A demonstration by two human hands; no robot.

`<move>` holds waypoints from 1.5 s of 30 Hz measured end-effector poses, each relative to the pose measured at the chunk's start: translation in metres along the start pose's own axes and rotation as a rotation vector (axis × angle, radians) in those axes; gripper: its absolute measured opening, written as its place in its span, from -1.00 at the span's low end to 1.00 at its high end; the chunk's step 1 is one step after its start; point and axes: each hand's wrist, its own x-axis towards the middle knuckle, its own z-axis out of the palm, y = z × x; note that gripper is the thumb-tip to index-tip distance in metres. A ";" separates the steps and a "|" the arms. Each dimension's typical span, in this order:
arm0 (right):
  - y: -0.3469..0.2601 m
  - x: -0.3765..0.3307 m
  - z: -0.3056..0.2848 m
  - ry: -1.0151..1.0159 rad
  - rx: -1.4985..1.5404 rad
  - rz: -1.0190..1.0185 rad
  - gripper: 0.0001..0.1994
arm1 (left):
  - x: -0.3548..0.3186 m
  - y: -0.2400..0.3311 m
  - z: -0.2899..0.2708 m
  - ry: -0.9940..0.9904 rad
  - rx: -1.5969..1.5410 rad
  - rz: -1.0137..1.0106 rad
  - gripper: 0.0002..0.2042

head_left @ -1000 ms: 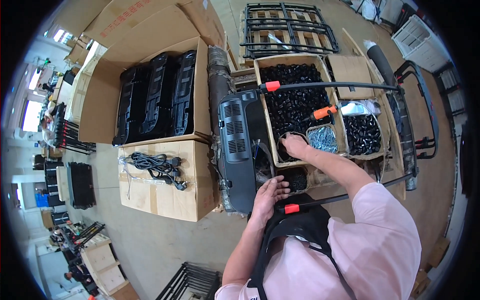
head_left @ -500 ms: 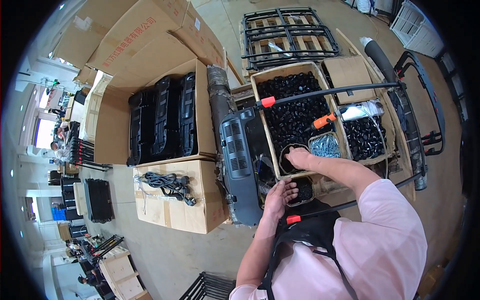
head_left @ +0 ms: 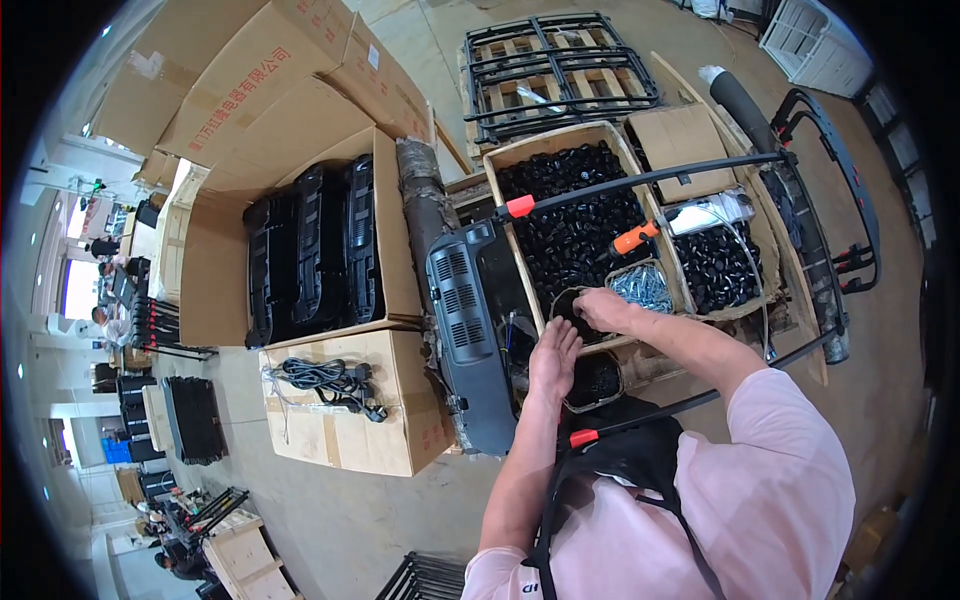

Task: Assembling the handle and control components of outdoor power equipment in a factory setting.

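One curled grip, my right hand [head_left: 606, 311], is at the small round tub [head_left: 562, 300] in the near left corner of the parts bin [head_left: 545, 142]; I cannot tell whether it holds anything. My left hand [head_left: 552, 360] sits released just beside that corner. I judge this a picking step, and the next move seems to want a fine pinch and lift

A: Floor?
B: Floor [head_left: 340, 510], smooth, grey-beige; bare stretch at seven o'clock.
A: Light?
B: Bright opening [head_left: 82, 290], window or doorway unclear, nine o'clock; small lamp [head_left: 20, 371], same hour.
A: Walls?
B: Wall [head_left: 85, 408], whitish, blurred, between eight and nine.
A: Furnishings?
B: Pale wooden crate [head_left: 245, 560], seven o'clock; white slatted bin [head_left: 815, 45], two o'clock.
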 end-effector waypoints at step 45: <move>0.029 0.039 -0.069 0.423 0.303 0.457 -0.50 | -0.052 -0.015 -0.003 0.052 -0.122 0.073 -0.73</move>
